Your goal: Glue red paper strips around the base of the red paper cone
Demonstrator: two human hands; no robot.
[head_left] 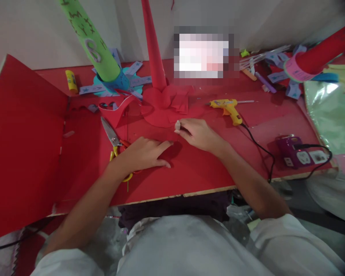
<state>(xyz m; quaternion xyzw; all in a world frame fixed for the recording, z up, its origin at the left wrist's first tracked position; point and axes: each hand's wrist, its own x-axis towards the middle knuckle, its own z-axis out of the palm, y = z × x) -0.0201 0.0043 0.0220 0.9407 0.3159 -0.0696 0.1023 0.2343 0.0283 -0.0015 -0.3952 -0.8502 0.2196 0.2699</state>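
Observation:
My right hand (199, 134) pinches a small whitish piece (177, 125) between thumb and fingertips, over the red tabletop (189, 168); its exact kind is too small to tell. My left hand (145, 153) holds nothing, its thumb and fingers apart, low over the table. Partly under that hand lie scissors with yellow handles (115, 147). Just beyond the right hand, a tall red paper cone (155, 57) stands on a rounded red paper base (153, 115), with red paper strips (180, 102) lying on it. A curved red paper piece (117, 111) rests left of the base.
A yellow glue gun (228, 109) lies to the right, its cord running to a purple power box (290, 151). At the back left are a green paper tube (99, 53) and a glue stick (71, 81). A red panel (25, 145) rises at left; a red tube (327, 51) leans at right.

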